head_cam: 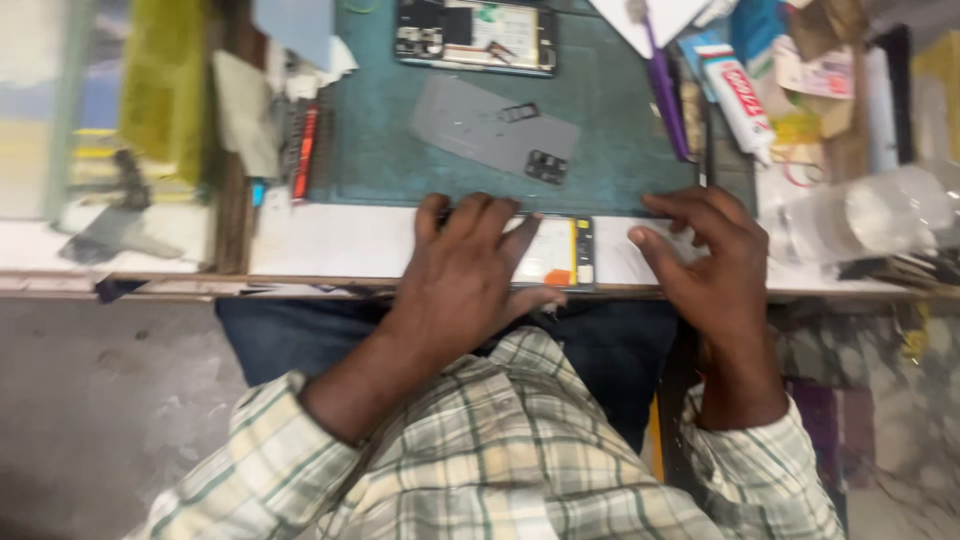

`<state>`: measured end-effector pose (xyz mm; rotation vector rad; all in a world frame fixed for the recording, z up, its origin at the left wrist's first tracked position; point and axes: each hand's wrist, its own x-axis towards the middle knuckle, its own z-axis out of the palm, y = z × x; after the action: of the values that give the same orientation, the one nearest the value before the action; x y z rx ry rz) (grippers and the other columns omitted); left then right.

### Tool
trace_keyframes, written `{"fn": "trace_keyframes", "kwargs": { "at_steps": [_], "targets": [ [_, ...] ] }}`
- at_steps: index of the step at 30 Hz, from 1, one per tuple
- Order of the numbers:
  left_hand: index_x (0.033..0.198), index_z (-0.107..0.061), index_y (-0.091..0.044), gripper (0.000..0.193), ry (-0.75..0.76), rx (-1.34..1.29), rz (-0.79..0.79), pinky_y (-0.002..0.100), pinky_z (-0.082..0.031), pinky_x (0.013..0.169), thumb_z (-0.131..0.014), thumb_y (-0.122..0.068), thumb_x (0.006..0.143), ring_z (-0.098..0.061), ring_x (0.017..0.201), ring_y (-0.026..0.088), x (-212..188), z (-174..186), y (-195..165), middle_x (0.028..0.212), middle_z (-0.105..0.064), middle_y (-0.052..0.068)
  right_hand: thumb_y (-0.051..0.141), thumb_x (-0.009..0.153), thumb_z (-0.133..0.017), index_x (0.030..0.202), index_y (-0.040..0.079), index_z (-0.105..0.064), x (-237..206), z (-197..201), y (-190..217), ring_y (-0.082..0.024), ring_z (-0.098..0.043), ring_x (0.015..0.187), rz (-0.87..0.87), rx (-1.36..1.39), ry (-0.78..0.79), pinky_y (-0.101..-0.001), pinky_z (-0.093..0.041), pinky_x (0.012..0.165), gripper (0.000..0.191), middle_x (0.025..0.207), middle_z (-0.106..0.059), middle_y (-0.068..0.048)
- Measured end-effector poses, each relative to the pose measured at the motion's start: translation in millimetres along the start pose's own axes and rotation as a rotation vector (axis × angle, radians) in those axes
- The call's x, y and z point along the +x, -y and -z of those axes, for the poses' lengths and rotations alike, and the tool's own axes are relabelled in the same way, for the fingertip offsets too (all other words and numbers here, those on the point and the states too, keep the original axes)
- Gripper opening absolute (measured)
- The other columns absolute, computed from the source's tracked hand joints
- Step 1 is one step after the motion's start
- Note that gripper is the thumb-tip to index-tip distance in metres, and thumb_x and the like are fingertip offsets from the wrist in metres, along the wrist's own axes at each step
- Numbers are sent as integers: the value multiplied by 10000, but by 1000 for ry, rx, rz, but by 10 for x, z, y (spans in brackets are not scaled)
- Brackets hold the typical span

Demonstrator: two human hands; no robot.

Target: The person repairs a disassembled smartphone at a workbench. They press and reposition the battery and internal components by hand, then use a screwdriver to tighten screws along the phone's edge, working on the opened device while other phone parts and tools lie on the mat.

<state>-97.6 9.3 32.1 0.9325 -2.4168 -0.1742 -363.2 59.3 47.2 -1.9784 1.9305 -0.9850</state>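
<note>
Looking down, head view: green mat (620,150) holds a second opened phone (475,35), grey back cover (480,128), purple brush (662,90); glue tube (738,100) right. Open phone (562,252) lies at the bench edge. Left hand (465,270) flat on it, fingers spread. Right hand (705,255) just beside, fingers loosely curled on the white sheet (340,240), holding nothing.

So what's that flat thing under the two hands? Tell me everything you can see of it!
It is an opened phone with its back cover off, lying flat at the near edge of the workbench. The part that shows is a pale panel with an orange patch and a dark strip with small yellow bits along its right end. The left hand lies over most of it. The right hand rests just to its right; whether it touches the phone cannot be told. The picture is blurred.
</note>
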Motion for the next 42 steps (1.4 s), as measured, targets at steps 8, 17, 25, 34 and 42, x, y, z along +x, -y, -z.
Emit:
{"fn": "trace_keyframes", "kwargs": {
  "at_steps": [8, 17, 25, 34, 42],
  "targets": [
    [1279, -688, -84, 691, -48, 54, -16, 505, -355, 1048, -660, -646, 877, -533, 1207, 248, -24, -120, 64, 1245, -619, 72, 232, 669, -922, 1336, 94, -684, 14, -196, 155, -311, -618, 1132, 265, 63, 228, -402, -513, 941, 721, 1198, -615, -135],
    [1226, -688, -80, 736, -218, 22, -42, 527, -346, 1035, -653, -672, 789, -535, 1255, 293, 50, 17, 160, 1268, -624, 124, 221, 690, -914, 1342, 113, -693, 21, -262, 107, -269, -611, 1141, 222, 134, 238, -384, -508, 968, 697, 1212, -591, -130],
    [1096, -654, 3, 195, -266, 130, 344, 521, -510, 844, -635, -183, 1043, -636, 977, 425, -67, 564, 1119, 1065, -656, 222, 234, 707, -925, 1317, 109, -701, -9, -313, 77, -273, -612, 1132, 245, 122, 177, -380, -503, 963, 661, 1208, -601, -130],
    [1035, -659, -36, 283, -84, 339, 750, 478, -564, 717, -564, -296, 1097, -724, 829, 385, 170, 421, 1461, 936, -708, 197, 255, 673, -916, 1279, 127, -714, 31, -343, 149, -299, -619, 1113, 249, 80, 131, -399, -502, 924, 652, 1160, -647, -134],
    [1055, -716, -64, 251, 197, 527, 719, 438, -596, 680, -617, -277, 968, -755, 868, 306, 363, 479, 1556, 1016, -727, 148, 249, 668, -908, 1266, 133, -717, 38, -382, 148, -300, -624, 1105, 246, 76, 116, -407, -502, 916, 639, 1152, -662, -127]
  ]
}}
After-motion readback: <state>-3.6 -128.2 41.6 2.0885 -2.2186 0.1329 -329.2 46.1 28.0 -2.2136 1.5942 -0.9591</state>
